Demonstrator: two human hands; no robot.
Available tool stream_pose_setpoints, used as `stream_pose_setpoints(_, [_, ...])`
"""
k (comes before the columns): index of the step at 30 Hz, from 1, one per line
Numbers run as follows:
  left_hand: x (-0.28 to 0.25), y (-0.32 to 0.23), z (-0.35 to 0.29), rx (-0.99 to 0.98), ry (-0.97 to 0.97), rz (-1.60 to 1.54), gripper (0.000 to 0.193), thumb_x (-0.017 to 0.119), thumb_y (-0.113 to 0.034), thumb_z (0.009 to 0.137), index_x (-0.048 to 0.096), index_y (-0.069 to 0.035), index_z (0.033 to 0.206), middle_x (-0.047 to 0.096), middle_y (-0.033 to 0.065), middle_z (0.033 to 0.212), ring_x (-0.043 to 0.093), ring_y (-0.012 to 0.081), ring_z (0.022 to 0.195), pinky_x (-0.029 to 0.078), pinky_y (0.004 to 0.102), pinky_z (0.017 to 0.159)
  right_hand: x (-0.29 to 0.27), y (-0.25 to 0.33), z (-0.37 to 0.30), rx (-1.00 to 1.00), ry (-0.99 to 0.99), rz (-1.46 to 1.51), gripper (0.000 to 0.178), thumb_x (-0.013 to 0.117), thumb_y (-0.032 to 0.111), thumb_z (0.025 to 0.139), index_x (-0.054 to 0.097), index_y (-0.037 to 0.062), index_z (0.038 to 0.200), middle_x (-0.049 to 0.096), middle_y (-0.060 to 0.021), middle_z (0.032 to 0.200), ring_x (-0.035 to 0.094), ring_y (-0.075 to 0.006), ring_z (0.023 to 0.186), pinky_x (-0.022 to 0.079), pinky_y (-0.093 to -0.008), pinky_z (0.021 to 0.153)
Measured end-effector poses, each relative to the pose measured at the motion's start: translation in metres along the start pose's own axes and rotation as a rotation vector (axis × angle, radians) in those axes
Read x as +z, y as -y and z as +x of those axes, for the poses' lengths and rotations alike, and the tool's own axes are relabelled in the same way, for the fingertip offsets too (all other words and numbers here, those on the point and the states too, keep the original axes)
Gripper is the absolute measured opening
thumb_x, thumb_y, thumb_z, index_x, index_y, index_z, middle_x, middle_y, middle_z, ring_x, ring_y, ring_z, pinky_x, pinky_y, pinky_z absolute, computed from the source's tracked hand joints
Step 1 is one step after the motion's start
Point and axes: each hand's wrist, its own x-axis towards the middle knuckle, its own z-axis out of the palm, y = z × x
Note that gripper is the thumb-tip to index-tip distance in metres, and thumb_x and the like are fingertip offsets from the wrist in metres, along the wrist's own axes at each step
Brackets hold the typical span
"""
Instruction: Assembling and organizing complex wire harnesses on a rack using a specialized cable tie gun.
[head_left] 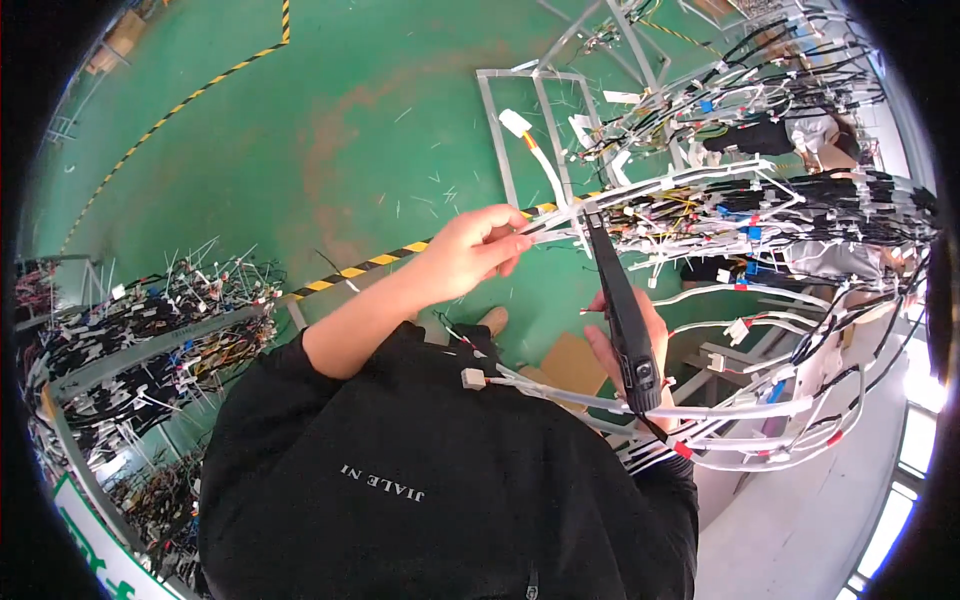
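My left hand (468,252) pinches a thin white and black wire bundle of a wiring harness (690,188), near the middle of the view. In my right hand (655,335) is a black cable tie gun (622,305), my fingers wrapped round it. Its narrow nose touches or nearly touches the bundle, just right of my left fingertips. From this spot a white branch with a white connector (515,123) sticks up and away. Another white connector (473,379), on a thick grey-white cable, hangs close to my black jacket.
Dense harnesses (800,215) hang on the right, with loose wire loops (790,460) by my right forearm. More bundles lie on a rack (150,350) at left. A grey metal frame (505,140) stands ahead on the green floor, and a cardboard box (568,368) sits below.
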Motion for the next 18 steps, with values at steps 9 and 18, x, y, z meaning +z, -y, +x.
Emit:
stream_pose_setpoints(9, [0.011, -0.003, 0.0, 0.18, -0.207, 0.31, 0.012, 0.061, -0.011, 0.1, 0.058, -0.002, 0.109, 0.056, 0.0015, 0.072, 0.049, 0.0073, 0.064, 0.04, 0.0274, 0.056, -0.007, 0.006, -0.003, -0.063, 0.041, 0.025, 0.034, 0.079, 0.005, 0.076, 0.063, 0.0039, 0.106, 0.059, -0.0008, 0.079, 0.047, -0.006, 0.062, 0.041, -0.0239, 0.058])
stream_pose_setpoints(18, [0.022, -0.003, 0.001, 0.181, -0.284, 0.44, 0.015, 0.065, -0.008, 0.097, 0.058, -0.001, 0.109, 0.064, 0.0087, 0.076, 0.055, 0.0106, 0.066, 0.045, 0.0294, 0.061, -0.013, 0.018, -0.007, 0.131, 0.081, -0.035, 0.037, 0.076, 0.001, 0.077, 0.062, 0.0019, 0.111, 0.064, -0.0083, 0.096, 0.062, -0.0155, 0.088, 0.049, -0.0279, 0.081])
